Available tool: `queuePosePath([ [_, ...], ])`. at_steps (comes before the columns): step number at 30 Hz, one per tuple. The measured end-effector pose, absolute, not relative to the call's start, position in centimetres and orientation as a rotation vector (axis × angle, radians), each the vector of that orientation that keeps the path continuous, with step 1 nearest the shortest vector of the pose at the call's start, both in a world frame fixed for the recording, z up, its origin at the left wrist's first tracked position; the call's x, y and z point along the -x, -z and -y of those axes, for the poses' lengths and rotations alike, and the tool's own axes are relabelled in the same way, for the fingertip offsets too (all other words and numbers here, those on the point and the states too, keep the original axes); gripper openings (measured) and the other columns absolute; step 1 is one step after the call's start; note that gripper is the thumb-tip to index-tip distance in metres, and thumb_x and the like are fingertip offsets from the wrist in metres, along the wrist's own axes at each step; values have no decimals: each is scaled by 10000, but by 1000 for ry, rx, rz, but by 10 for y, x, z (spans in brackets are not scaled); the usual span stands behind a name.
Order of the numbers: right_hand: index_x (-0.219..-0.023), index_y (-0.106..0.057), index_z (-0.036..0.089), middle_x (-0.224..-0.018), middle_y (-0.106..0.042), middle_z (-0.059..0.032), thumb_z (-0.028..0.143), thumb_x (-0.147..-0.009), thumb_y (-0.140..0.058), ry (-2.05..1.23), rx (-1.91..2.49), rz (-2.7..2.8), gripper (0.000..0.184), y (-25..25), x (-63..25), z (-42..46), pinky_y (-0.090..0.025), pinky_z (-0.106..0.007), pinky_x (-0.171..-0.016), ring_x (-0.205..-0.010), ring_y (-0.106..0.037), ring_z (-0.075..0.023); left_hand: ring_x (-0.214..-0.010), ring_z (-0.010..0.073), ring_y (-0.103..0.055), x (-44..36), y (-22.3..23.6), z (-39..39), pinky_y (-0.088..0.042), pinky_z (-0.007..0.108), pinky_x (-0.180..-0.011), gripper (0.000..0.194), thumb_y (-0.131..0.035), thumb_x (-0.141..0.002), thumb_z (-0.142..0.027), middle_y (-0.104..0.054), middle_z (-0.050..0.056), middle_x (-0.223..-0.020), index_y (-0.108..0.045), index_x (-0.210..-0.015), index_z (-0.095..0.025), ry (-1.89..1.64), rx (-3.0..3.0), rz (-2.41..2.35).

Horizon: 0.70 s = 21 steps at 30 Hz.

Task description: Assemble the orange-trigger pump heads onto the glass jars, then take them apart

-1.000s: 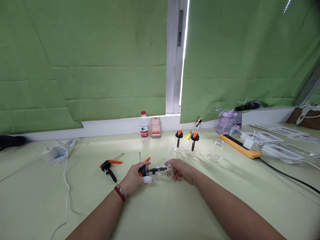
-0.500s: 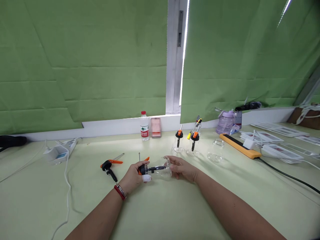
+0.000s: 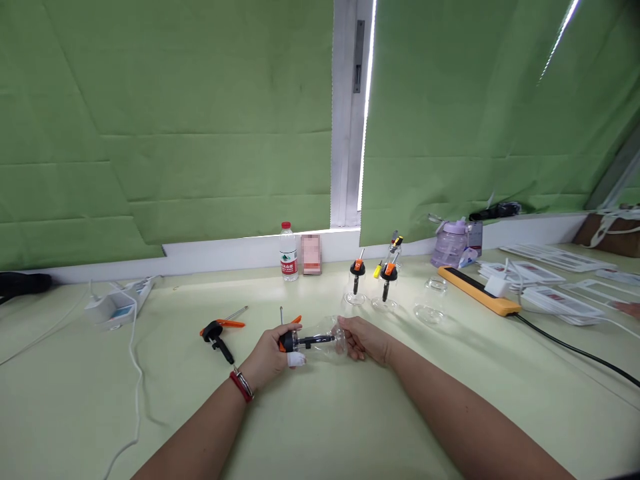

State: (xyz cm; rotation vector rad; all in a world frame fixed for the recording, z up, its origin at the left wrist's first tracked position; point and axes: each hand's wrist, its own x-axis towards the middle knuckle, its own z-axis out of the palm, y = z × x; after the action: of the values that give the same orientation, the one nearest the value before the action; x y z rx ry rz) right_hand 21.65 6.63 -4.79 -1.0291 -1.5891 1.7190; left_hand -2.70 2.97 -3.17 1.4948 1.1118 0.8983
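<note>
Lying sideways between my hands is a clear flared bottle (image 3: pixel 341 344). A black head with an orange lever (image 3: pixel 289 341) caps its narrow end, and the black stem reaches inside. My left hand (image 3: pixel 266 355), with a white wrap on one finger, is closed round this head. At the wide end, my right hand (image 3: pixel 369 338) grips the bottle's rim between thumb and fingers. Left of them, a loose black head with orange levers and a metal rod (image 3: pixel 214 329) rests on the table. Two bottles with such heads, one at the middle (image 3: pixel 357 270) and one beside it (image 3: pixel 389 272), stand upright behind.
An uncapped clear bottle (image 3: pixel 430 303) stands to the right, near an orange power strip (image 3: pixel 480 295). A water bottle (image 3: pixel 289 253) and a pink box (image 3: pixel 311 255) are at the back. A white cable (image 3: pixel 136 373) runs down the left. What looks like another person's hand (image 3: pixel 631 309) shows at the right edge.
My right hand has shifted its fingers on the bottle's wide end, with the thumb now on the rim's upper side. My left hand keeps its hold. Something like another person's hand has appeared at far right.
</note>
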Motion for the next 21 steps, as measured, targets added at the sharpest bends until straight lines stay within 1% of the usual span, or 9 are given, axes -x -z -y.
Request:
queuePosePath([
  [3, -928, -593, 108, -690, -630, -65, 613, -813, -374, -1717, 1034, 1594, 563, 47, -217, -65, -265, -151, -288, -386, -467, -59, -597, 119, -494, 28, 31, -30, -454, 262, -566, 692, -797, -495, -273, -559, 6, -755, -549, -1126, -133, -906, -1487, -1101],
  [5, -1104, -546, 155, -870, -628, -83, 583, -794, -459, -1709, 971, 1578, 535, 43, -218, -62, -343, -157, -334, -513, -549, -86, -588, 109, -484, 29, 30, -31, -452, 256, -568, 675, -796, -495, -260, -542, -7, -739, -558, -1114, -134, -926, -1485, -1123],
  [6, -1199, -487, 203, -991, -601, -88, 547, -774, -526, -1699, 924, 1575, 548, 40, -218, -60, -388, -164, -374, -597, -577, -100, -580, 103, -478, 29, 29, -30, -451, 252, -566, 668, -794, -496, -256, -531, -14, -728, -561, -1111, -136, -937, -1484, -1140],
  [8, -1306, -371, 296, -1163, -511, -82, 456, -724, -641, -1674, 842, 1590, 662, 36, -219, -56, -452, -189, -461, -716, -586, -114, -570, 95, -467, 28, 27, -30, -448, 248, -560, 666, -793, -495, -259, -519, -22, -724, -565, -1109, -139, -951, -1475, -1161],
  [9, -1320, -349, 315, -1189, -486, -79, 421, -707, -671, -1665, 820, 1604, 701, 34, -220, -55, -465, -201, -489, -729, -583, -114, -571, 94, -464, 28, 26, -29, -447, 246, -557, 671, -794, -490, -263, -519, -21, -728, -566, -1109, -138, -954, -1470, -1164],
  [12, -1298, -383, 299, -1126, -506, -72, 394, -702, -681, -1675, 818, 1622, 673, 33, -220, -54, -461, -215, -491, -649, -580, -96, -574, 97, -460, 27, 24, -28, -441, 245, -550, 696, -802, -473, -279, -520, -20, -721, -567, -1112, -133, -949, -1461, -1158],
  [16, -1244, -415, 257, -995, -571, -51, 431, -719, -648, -1712, 852, 1610, 600, 35, -219, -57, -422, -196, -417, -530, -573, -85, -561, 104, -470, 27, 27, -29, -436, 255, -552, 714, -795, -491, -310, -533, -20, -705, -553, -1141, -142, -920, -1475, -1135],
  [18, -1196, -437, 218, -897, -608, -45, 480, -749, -593, -1745, 891, 1587, 541, 38, -217, -58, -394, -182, -379, -480, -554, -82, -588, 116, -491, 28, 30, -30, -439, 260, -576, 715, -792, -501, -304, -554, -8, -728, -548, -1153, -143, -912, -1503, -1122],
  [21, -1092, -477, 169, -758, -640, -44, 577, -800, -448, -1784, 970, 1552, 502, 43, -215, -60, -361, -169, -343, -411, -508, -74, -697, 149, -534, 29, 33, -31, -448, 270, -654, 695, -793, -506, -277, -595, 29, -825, -559, -1148, -145, -924, -1564, -1108],
])
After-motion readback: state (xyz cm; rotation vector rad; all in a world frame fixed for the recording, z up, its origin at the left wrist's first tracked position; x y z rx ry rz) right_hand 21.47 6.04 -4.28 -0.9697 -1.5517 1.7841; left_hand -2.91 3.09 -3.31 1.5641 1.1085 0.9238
